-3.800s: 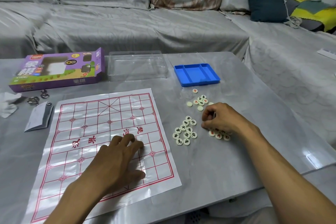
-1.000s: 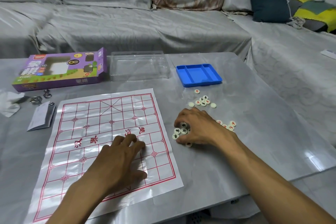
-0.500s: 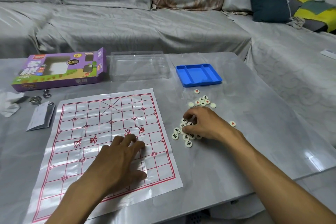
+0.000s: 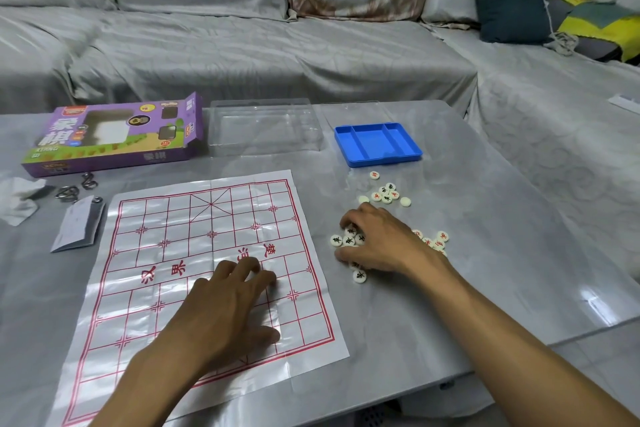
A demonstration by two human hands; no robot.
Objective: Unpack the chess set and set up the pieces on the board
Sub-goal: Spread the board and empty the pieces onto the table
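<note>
Cream round pieces [image 4: 349, 240] with black characters, clustered under right hand [image 4: 379, 243] fingers [image 4: 348, 218], curled over them; pinch unclear. Left hand [image 4: 228, 302] fingers spread, pressing board [image 4: 166, 239].

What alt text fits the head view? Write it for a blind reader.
The right hand sorts loose pieces on a grey table while the left hand rests on the empty paper board. Behind lie a blue tray, clear lid and purple box.
</note>
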